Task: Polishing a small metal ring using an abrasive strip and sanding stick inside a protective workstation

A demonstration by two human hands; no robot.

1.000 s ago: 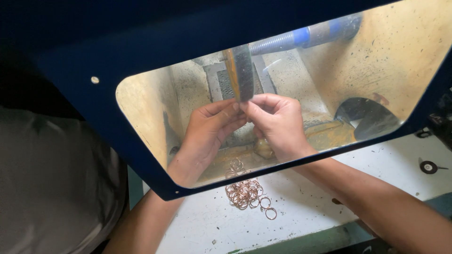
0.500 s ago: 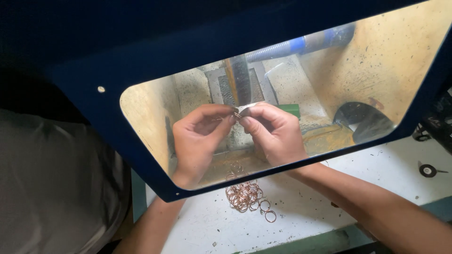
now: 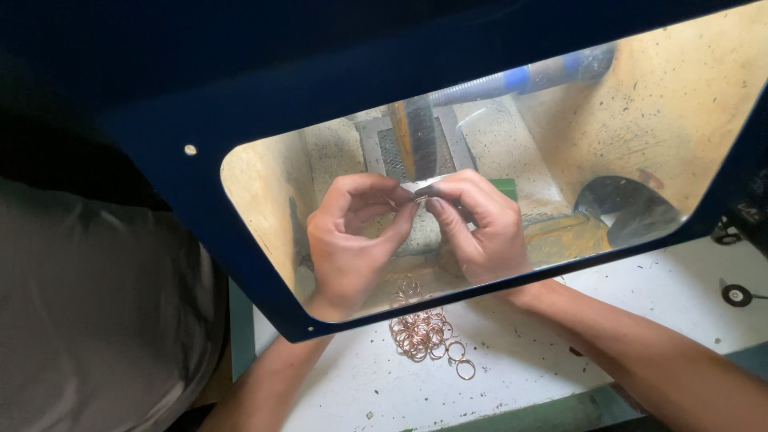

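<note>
Behind a clear window in a dark blue hood (image 3: 240, 104), my left hand (image 3: 352, 232) and my right hand (image 3: 480, 228) meet fingertip to fingertip. Together they pinch a small copper-coloured ring (image 3: 418, 197) just below a dark spinning wheel (image 3: 416, 140). A pile of several similar copper rings (image 3: 422, 334) lies on the white bench under my wrists, partly outside the window.
A blue and grey hose (image 3: 512, 80) runs across the back of the yellow-stained chamber. A dark round opening (image 3: 628, 212) sits at the right of the chamber. A small black disc (image 3: 736, 295) lies on the white bench (image 3: 640, 280) at far right.
The view has shifted so the hood and my hands sit further right and lower. My fingertips stay together on the ring near the wheel.
</note>
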